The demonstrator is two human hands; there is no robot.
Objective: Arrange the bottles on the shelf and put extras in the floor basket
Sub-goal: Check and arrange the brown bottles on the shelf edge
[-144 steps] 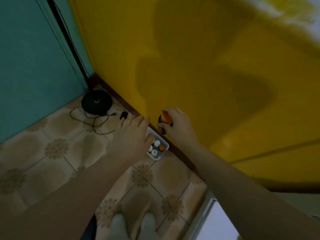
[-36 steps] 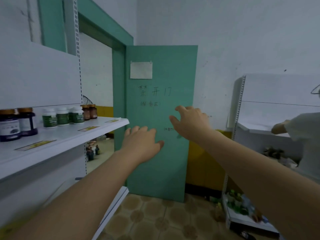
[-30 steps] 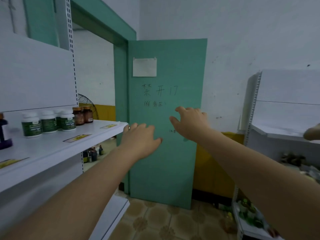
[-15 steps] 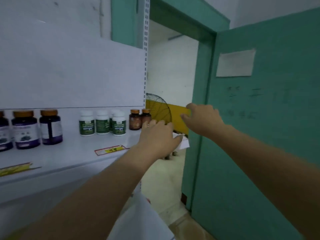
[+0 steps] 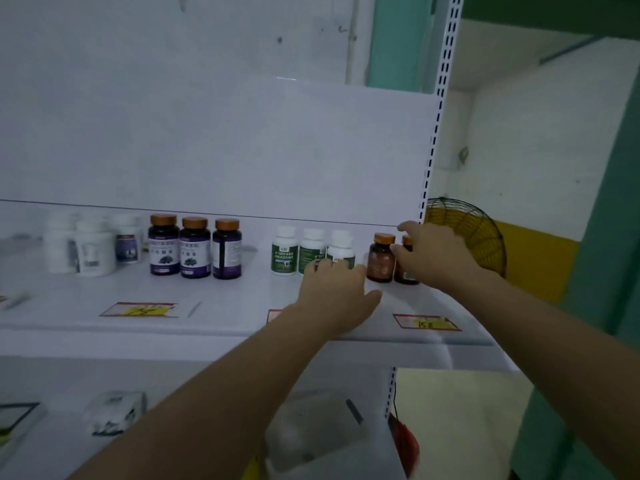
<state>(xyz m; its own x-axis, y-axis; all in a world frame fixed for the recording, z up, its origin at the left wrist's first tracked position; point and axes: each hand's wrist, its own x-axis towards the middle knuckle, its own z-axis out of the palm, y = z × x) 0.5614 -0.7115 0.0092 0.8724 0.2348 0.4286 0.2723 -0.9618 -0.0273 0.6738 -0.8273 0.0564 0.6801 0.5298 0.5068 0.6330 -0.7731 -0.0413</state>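
Observation:
A white shelf (image 5: 221,306) carries rows of bottles: white ones (image 5: 91,251) at the left, three purple-labelled bottles (image 5: 194,247) with orange caps, three white bottles with green labels (image 5: 284,251), and two amber bottles (image 5: 381,258) at the right end. My right hand (image 5: 436,258) has its thumb and fingers around the right-hand amber bottle, which is mostly hidden behind it. My left hand (image 5: 337,292) lies flat with straight fingers, fingertips touching the bases of the green-labelled bottles. The floor basket is out of view.
Yellow price tags (image 5: 426,322) sit along the shelf's front edge. A lower shelf holds a small white packet (image 5: 114,414) and a clear plastic bag (image 5: 311,434). A black wire fan (image 5: 467,233) stands behind the shelf's right upright (image 5: 436,133). A green door (image 5: 606,271) is at the right.
The view swung left from the green door to the shelf. Both hands moved in from mid-air onto the shelf, the right onto the amber bottles, the left to the green-labelled ones.

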